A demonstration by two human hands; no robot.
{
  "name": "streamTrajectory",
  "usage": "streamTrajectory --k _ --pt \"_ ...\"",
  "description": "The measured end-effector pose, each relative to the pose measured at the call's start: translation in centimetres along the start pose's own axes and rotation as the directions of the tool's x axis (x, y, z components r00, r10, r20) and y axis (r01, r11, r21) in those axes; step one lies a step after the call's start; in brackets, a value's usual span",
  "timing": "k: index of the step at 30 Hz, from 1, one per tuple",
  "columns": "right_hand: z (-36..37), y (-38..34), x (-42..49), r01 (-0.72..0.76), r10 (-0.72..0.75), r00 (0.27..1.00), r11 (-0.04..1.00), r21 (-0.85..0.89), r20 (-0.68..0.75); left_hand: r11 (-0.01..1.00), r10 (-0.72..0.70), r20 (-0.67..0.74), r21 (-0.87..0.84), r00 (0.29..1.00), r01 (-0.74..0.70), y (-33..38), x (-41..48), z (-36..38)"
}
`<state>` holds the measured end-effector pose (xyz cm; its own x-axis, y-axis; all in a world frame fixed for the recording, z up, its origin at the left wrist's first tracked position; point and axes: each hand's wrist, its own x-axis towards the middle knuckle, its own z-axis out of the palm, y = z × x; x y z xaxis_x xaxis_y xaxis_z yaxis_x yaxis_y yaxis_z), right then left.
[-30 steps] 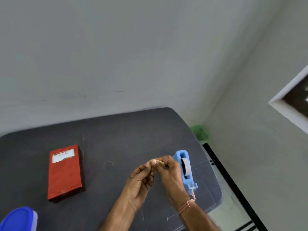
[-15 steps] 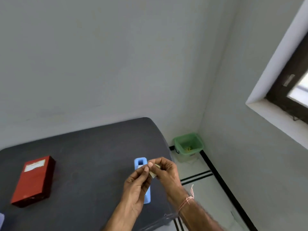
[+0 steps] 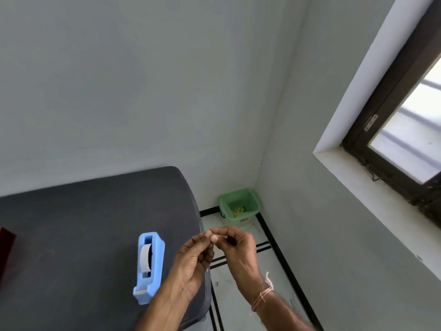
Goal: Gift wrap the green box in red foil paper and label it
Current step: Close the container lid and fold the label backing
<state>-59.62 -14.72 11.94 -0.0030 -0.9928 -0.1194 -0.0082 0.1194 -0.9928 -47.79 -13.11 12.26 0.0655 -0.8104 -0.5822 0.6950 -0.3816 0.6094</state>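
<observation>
- At the far left edge we saw only a sliver of the red foil-wrapped box [image 3: 6, 244] lying on the dark grey table [image 3: 83, 211]. No green showed, so we judged the wrapping done, though its label side was cut off from view.
- The blue tape dispenser [image 3: 149, 266] stood on the table near its right edge, untouched and well apart from the box.
- The left hand [image 3: 193, 261] pinched a small pale scrap [image 3: 220, 236] between thumb and forefinger, out past the table edge.
- The right hand [image 3: 238, 249] gripped the same scrap with curled fingers; we could not tell what the scrap was.
- The green bin [image 3: 239, 206] sat on the floor in the corner beyond the hands. We judged that only binning this leftover, and perhaps checking the label, remained.
</observation>
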Motion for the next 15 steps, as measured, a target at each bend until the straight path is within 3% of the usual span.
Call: streamTrajectory --k 5,9,15 --pt "-1.6 -0.4 4.3 -0.016 0.005 0.991 0.997 -0.077 -0.131 0.999 -0.001 0.025 -0.042 1.0 0.002 -1.3 3.5 2.6" --pt "-1.7 -0.2 6.7 -0.068 0.07 0.996 0.997 0.036 -0.053 0.991 -0.077 0.078 -0.105 0.994 0.085 -0.9 6.5 3.9" --pt "-1.2 0.9 12.3 -0.152 0.15 0.988 0.976 0.156 0.025 0.985 -0.008 -0.018 -0.172 1.0 0.004 -0.2 11.2 6.0"
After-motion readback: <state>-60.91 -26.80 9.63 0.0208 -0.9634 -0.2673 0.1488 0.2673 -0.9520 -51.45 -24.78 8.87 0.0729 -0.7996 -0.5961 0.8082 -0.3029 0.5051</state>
